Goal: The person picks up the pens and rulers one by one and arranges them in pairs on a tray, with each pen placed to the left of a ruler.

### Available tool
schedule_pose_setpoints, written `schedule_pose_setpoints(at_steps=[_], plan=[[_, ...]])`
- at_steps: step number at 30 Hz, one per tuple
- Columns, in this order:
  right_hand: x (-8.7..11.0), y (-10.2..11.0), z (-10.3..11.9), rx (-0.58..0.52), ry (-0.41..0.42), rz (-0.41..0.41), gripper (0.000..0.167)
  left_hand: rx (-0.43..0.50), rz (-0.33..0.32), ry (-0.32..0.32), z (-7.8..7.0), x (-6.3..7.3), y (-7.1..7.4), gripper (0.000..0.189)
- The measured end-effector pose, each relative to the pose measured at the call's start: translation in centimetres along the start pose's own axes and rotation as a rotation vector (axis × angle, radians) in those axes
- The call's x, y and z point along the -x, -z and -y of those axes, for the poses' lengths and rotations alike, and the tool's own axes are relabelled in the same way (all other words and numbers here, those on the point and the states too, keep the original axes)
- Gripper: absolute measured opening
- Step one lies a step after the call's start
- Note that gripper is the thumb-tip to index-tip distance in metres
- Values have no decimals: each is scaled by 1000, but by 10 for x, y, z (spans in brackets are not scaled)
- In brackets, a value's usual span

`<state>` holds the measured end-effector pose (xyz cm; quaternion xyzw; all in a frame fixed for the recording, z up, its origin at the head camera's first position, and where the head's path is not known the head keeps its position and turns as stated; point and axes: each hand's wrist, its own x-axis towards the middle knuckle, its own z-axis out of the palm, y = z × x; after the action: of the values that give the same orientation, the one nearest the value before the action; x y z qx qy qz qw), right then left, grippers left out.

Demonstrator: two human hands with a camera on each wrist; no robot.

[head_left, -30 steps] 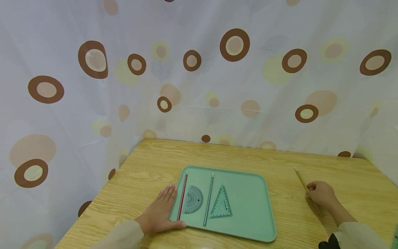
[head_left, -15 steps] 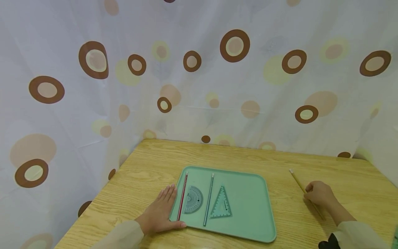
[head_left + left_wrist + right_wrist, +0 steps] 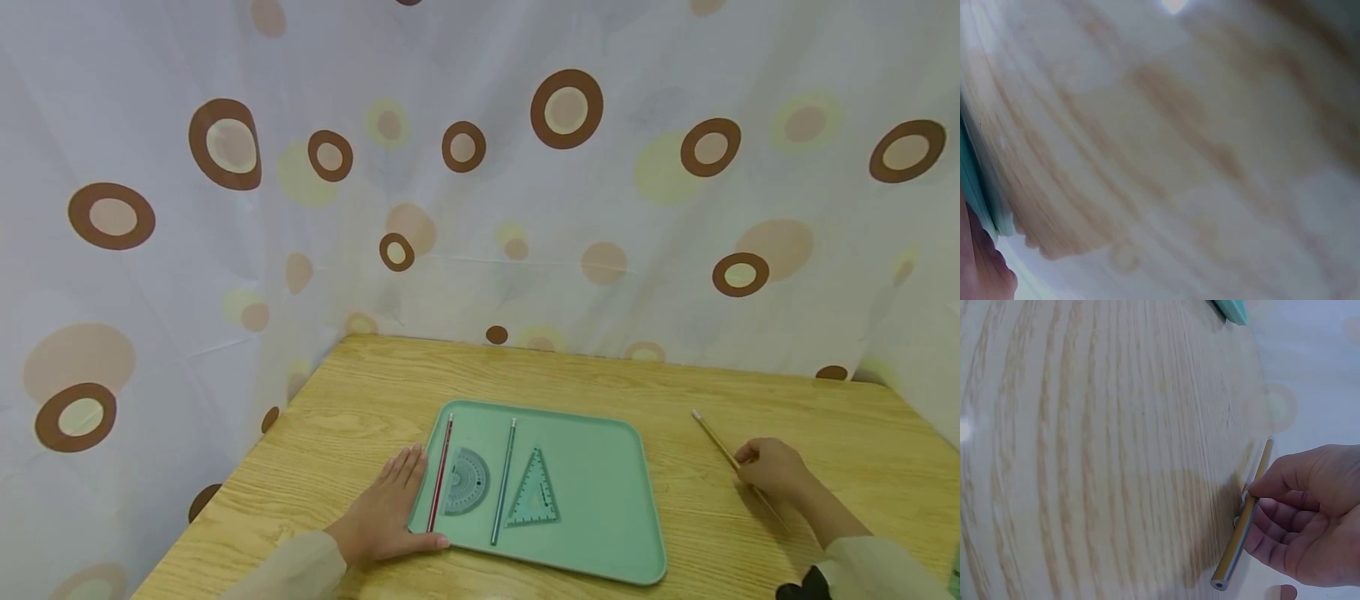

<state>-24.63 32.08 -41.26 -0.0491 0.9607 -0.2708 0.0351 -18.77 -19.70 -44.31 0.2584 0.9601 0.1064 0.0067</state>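
My right hand point(image 3: 776, 468) pinches a yellow pencil point(image 3: 1244, 528) between thumb and fingers, to the right of the green tray point(image 3: 600, 492). The pencil slants over the table, its pale end toward the tray's side. My left hand point(image 3: 386, 508) lies with straight fingers along the tray's left rim, thumb on the near edge. On the tray a red pencil point(image 3: 441, 471) is nearest that hand, followed rightward by a clear protractor point(image 3: 471, 482), a blue-green pencil point(image 3: 504, 479) and a clear triangle ruler point(image 3: 534, 475).
The wooden table point(image 3: 555, 375) runs back to a hanging curtain point(image 3: 525, 200) with brown and cream circles. A bit of a green object point(image 3: 954, 575) shows at the right edge of the head view.
My right hand still holds the yellow pencil, whose pale end has shifted a little to the left. My left hand and the things on the tray have stayed put.
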Motion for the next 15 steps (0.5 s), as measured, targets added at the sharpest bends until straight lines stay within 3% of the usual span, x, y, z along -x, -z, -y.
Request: schedule_pose_setpoints(at_steps=[15], plan=[[2, 5, 5, -300, -97, 112, 42, 8, 0, 0, 0, 0, 1, 107]])
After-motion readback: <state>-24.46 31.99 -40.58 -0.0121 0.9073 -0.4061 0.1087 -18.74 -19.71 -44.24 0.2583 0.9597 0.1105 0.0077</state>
